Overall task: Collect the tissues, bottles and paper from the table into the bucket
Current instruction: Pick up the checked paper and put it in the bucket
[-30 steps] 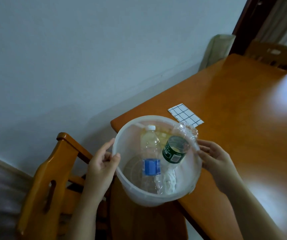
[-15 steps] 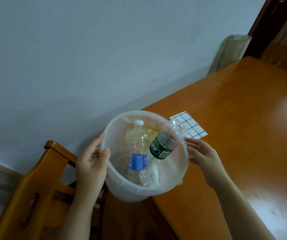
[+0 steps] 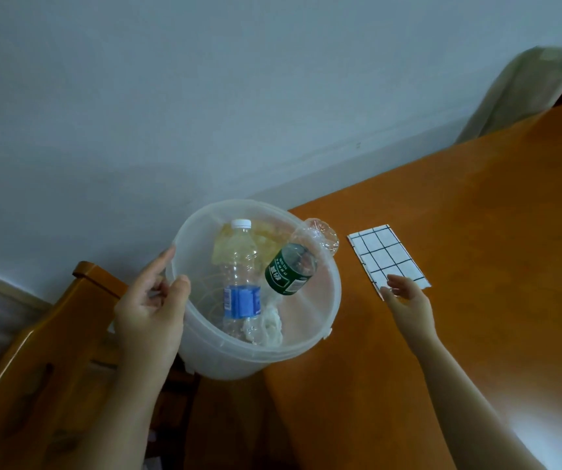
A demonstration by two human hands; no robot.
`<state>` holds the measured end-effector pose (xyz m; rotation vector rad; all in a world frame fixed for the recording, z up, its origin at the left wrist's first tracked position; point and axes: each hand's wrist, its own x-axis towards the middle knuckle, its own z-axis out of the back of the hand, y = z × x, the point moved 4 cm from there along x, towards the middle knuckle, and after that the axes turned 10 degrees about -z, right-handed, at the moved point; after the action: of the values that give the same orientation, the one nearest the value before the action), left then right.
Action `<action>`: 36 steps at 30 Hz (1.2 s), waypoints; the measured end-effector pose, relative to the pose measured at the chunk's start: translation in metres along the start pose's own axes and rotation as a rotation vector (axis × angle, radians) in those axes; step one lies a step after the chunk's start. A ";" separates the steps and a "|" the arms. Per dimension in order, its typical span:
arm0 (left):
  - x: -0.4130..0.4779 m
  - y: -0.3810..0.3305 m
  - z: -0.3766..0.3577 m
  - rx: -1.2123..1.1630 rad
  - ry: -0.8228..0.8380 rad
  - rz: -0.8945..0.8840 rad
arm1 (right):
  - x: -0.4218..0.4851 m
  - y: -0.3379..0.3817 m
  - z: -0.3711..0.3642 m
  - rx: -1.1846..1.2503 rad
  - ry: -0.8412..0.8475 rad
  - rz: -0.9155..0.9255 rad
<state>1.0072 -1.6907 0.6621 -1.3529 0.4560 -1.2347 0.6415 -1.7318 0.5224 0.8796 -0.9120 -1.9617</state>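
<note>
Gripping the bucket rim, the left hand holds it beside the table edge, bottles and tissue inside, evidently for loading, while the open right hand reaches onto the checked paper.

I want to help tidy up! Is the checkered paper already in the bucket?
No, the checkered paper lies flat on the table, outside the bucket, with the right hand reaching toward it.

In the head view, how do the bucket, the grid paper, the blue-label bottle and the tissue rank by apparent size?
1. bucket
2. blue-label bottle
3. grid paper, close to the bottle, so this order is unsure
4. tissue, partly hidden
</note>
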 end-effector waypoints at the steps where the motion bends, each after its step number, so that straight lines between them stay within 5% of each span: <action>1: 0.000 0.000 -0.003 0.007 -0.005 0.003 | 0.008 -0.006 0.000 -0.050 -0.019 -0.008; 14: -0.008 -0.016 -0.025 -0.007 0.029 -0.025 | 0.046 -0.047 -0.007 -0.478 -0.058 -0.068; 36: -0.029 -0.014 0.006 -0.050 0.019 -0.008 | -0.066 -0.070 -0.022 -0.195 -0.203 -0.097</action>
<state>0.9961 -1.6600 0.6650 -1.3876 0.4979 -1.2506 0.6643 -1.6506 0.4702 0.6316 -0.7866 -2.2115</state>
